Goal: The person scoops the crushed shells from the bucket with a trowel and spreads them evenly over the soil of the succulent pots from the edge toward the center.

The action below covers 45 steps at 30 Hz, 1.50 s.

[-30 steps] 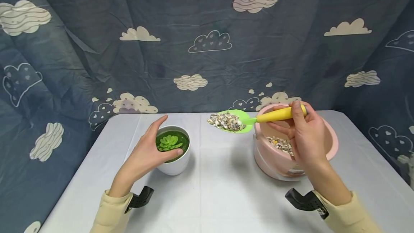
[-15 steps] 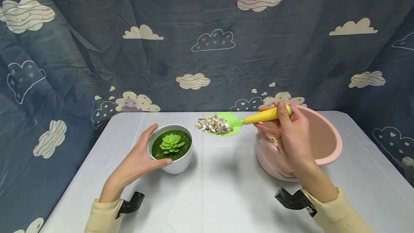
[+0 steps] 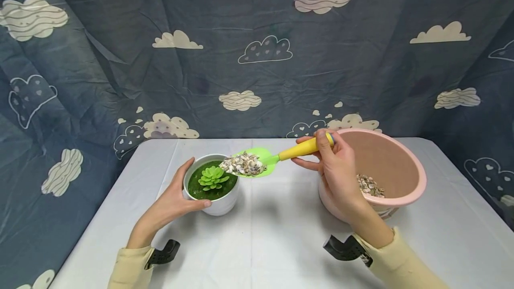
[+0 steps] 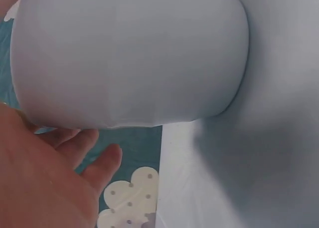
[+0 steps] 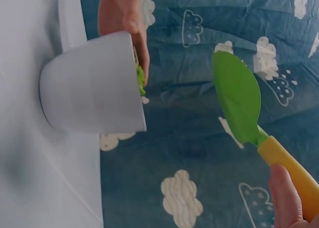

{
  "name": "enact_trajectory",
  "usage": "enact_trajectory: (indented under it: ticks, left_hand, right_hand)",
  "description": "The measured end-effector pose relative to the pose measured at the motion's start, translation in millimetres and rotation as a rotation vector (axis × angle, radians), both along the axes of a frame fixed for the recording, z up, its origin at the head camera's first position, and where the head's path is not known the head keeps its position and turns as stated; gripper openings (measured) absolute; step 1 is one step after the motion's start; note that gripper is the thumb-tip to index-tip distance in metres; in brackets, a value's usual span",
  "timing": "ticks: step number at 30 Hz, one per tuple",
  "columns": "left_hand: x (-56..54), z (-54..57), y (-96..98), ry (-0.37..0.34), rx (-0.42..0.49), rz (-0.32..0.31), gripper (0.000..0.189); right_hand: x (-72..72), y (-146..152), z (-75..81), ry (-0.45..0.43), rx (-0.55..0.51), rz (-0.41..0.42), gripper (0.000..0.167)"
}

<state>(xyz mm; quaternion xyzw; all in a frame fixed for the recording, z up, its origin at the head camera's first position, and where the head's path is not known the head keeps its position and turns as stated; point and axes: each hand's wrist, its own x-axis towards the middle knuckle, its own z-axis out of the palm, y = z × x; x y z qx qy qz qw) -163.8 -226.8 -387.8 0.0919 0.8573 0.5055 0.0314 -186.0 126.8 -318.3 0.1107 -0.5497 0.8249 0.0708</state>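
My right hand point(image 3: 337, 168) grips the yellow handle of a green toy trowel point(image 3: 273, 160), whose blade carries a heap of small shell-like pebbles point(image 3: 242, 164). In the head view the blade tip overlaps the right rim of a white plant pot point(image 3: 220, 206). A green succulent point(image 3: 212, 178) sits in the pot on a dark green mossy surface. Around the pot's left side my left hand point(image 3: 170, 197) holds it near the rim, thumb in front and fingers behind. From the right wrist the trowel's green underside point(image 5: 237, 96) shows raised beyond the upright pot point(image 5: 94, 86).
A pink bucket point(image 3: 401, 155) stands on the right, behind and beside my right forearm, with more pebbles point(image 3: 369, 185) at its bottom. White cloth covers the table point(image 3: 257, 253). A dark blue cloud-print curtain point(image 3: 201, 79) hangs close behind it and at the sides.
My right hand has carried the loaded trowel left, from beside the bucket to the pot's rim. My left hand has closed in on the pot. More of the bucket's inside shows now.
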Motion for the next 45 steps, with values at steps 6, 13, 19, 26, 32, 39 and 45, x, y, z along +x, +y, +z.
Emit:
enact_trajectory:
  ticks: [6,13,19,26,32,39,45]
  left_hand:
    - [-4.7,-9.2,-3.1,-0.016,0.106,-0.045,0.117]
    - [-7.9,-13.0,-4.7,-0.028,0.203,-0.071,0.116]
    - [-7.8,-13.4,-5.5,-0.067,0.235,-0.068,0.115]
    - [-8.7,-14.7,-7.8,-0.079,0.232,-0.067,0.115]
    - [-8.7,-14.8,-8.3,-0.082,0.225,-0.068,0.116]
    - [-10.5,-14.7,-8.0,-0.089,0.22,-0.065,0.115]
    - [-11.0,-13.9,-8.3,-0.099,0.224,-0.066,0.115]
  right_hand:
    - [-5.6,-18,-8.4,-0.026,0.012,0.017,0.035]
    - [-15.5,-34,-22.3,-0.083,0.016,0.036,0.034]
    - [-21.5,-45,-31.2,-0.105,0.023,0.027,0.03]
    - [-28.0,-53,-35.7,-0.089,0.057,0.016,0.04]
    - [-33.6,-59,-38.1,-0.066,0.073,0.018,0.033]
    - [-35.4,-64,-41.1,-0.012,0.139,0.037,0.033]
    - [-35.2,-66,-42.2,0.044,0.179,0.053,0.029]
